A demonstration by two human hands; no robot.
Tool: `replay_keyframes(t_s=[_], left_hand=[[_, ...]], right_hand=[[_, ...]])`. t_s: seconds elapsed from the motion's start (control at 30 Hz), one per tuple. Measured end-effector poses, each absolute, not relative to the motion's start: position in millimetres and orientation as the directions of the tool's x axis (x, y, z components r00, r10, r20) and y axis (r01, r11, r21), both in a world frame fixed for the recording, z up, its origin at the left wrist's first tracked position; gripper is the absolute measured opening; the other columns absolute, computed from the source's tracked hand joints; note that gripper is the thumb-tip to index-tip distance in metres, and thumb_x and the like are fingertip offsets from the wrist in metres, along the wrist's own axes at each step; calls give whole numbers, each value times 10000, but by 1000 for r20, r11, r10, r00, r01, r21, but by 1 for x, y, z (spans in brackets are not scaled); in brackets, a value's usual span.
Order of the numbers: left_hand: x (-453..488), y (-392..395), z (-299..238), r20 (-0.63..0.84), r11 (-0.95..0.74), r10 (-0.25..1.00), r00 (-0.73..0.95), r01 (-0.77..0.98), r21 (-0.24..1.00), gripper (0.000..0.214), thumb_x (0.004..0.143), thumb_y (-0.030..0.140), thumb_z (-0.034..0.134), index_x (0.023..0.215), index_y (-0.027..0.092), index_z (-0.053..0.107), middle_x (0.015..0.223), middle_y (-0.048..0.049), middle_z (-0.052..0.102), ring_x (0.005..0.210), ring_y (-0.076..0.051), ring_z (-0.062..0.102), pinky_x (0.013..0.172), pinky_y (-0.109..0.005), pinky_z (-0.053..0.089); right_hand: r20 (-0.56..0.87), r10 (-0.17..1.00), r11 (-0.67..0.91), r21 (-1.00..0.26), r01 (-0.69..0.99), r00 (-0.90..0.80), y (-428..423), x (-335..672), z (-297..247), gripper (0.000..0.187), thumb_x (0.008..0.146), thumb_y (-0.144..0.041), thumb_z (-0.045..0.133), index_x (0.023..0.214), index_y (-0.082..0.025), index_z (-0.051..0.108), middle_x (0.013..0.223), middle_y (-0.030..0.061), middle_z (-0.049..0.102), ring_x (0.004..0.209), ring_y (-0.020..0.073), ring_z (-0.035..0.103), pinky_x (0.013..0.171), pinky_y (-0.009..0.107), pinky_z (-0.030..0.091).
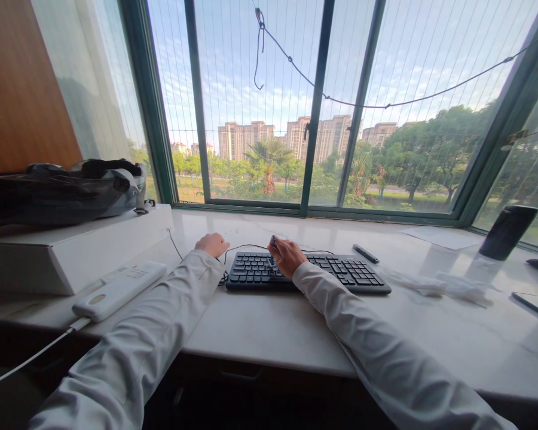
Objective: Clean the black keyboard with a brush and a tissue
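Note:
A black computer keyboard [363, 276] lies flat on the white marble-look counter, its thin cable [246, 245] running behind it. Over the keyboard's left half, my right hand [287, 257] is closed around a slim dark tool [273, 241] with a bluish upper end. The tool's lower end points down at the keys; its exact kind is too small to tell. Just left of the keyboard, my left hand [212, 244] rests with curled fingers near the cable. Whether it holds anything is hidden.
At left, a white box [36, 263] carries a black bag [63, 188]; a white power bank [121, 291] with a cable lies before it. To the right are a small black stick [365, 254], crumpled clear plastic [443, 286], paper [442, 237] and a dark cylinder [507, 233]. Windows stand behind.

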State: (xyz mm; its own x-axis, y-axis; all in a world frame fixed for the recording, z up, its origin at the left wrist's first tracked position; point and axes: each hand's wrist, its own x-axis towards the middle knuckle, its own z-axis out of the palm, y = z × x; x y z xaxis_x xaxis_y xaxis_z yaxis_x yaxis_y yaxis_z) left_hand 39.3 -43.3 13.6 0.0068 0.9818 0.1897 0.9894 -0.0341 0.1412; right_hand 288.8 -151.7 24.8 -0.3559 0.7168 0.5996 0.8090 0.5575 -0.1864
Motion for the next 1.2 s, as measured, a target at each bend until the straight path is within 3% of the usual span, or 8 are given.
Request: replay_keyframes(t_s=[0.67,0.97,1.2], left_hand=[[37,-41,12,186,-42,982,14,989,145,377,763,522,481,838,224,699,950,-122,676,906,-255,612,714,-296,452],[38,-42,12,179,-32,984,7,990,139,390,758,526,477,835,216,700,956,-121,678,904,-249,612,733,-298,454],[38,-42,12,190,-43,982,18,991,126,374,765,508,459,800,229,706,942,-112,685,903,-262,616,739,-326,466]], right_hand=[[553,760,539,-243,807,-341,-157,289,28,197,938,-270,402,935,-187,580,724,52,665,672,169,608,636,271,389],[549,738,573,-204,794,-392,-162,283,29,220,942,-246,382,924,-163,585,678,46,643,584,151,568,607,272,384],[620,730,562,-303,769,-289,-168,280,32,227,955,-280,358,900,-174,551,558,-7,602,506,124,559,581,237,393]])
